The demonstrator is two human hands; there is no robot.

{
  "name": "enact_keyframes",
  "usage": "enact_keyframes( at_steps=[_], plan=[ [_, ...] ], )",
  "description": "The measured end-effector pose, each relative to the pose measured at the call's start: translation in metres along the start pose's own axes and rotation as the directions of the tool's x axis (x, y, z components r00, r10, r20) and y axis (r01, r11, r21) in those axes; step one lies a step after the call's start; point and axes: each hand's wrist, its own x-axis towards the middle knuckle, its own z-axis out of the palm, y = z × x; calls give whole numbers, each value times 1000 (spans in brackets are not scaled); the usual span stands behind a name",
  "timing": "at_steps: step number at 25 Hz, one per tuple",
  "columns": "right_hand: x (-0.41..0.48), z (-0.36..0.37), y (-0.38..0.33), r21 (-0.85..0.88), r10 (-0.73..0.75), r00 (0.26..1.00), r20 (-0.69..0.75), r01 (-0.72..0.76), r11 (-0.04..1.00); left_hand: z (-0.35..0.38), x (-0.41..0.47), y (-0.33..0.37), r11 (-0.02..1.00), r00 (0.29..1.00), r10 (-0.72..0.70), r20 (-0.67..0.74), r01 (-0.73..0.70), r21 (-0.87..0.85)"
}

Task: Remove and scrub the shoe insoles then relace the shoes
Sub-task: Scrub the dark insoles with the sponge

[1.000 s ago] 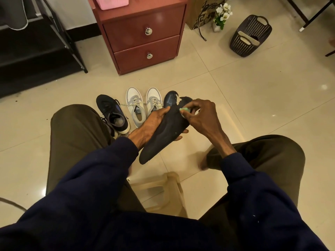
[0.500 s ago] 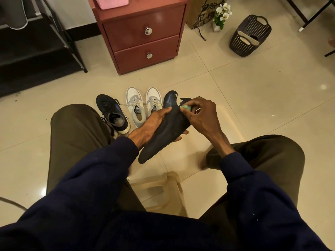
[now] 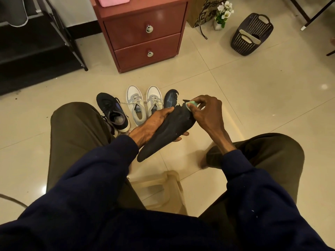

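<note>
My left hand (image 3: pixel 151 123) grips a long black insole (image 3: pixel 167 130) from underneath, thumb along its upper edge, heel end pointing down toward me. My right hand (image 3: pixel 204 113) pinches a small green sponge (image 3: pixel 192 104) and presses it on the insole's torn toe end. On the floor beyond stand a black sneaker (image 3: pixel 113 113), a pair of white laced sneakers (image 3: pixel 143 104), and a dark blue insole or shoe (image 3: pixel 170 99), partly hidden behind my hands.
A red two-drawer cabinet (image 3: pixel 145 35) stands just past the shoes. A dark plastic basket (image 3: pixel 252 33) and a small flower pot (image 3: pixel 222 13) sit at the back right. A black rack (image 3: pixel 59 33) is at the left. A beige plastic stool (image 3: pixel 159 189) shows between my knees.
My right hand with the sponge has slid a little up the insole toward its toe end. The left hand and insole stay nearly still.
</note>
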Motion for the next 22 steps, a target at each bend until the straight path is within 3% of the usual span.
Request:
enact_keyframes(
  at_steps=[2, 6, 10, 15, 19, 22],
  plan=[
    [1, -2, 9, -72, 57, 995, -82, -63, 995, 2, -1, 0, 1000, 1000, -4, -1, 4, -9],
    [0, 0, 0, 11, -78, 997, 27, 78, 997, 1, 0, 1, 1000, 1000, 1, 6, -1, 3],
    [3, -6, 8, 8, 69, 996, -48, -69, 998, 2, -1, 0, 1000, 1000, 0, -1, 0, -12],
    [-1, -3, -7, 59, -88, 995, 54, 85, 995, 0, 2, 2, 998, 999, 37, 1, -37, -49],
    [2, -6, 1, -4, 23, 999, -27, -23, 1000, -3, 3, 1, 998, 1000, 31, -2, -31, -59],
    [0, -5, -3, 0, -35, 998, 42, 35, 999, -4, 3, 1, 998, 999, 40, 12, -40, -43]
  ],
)
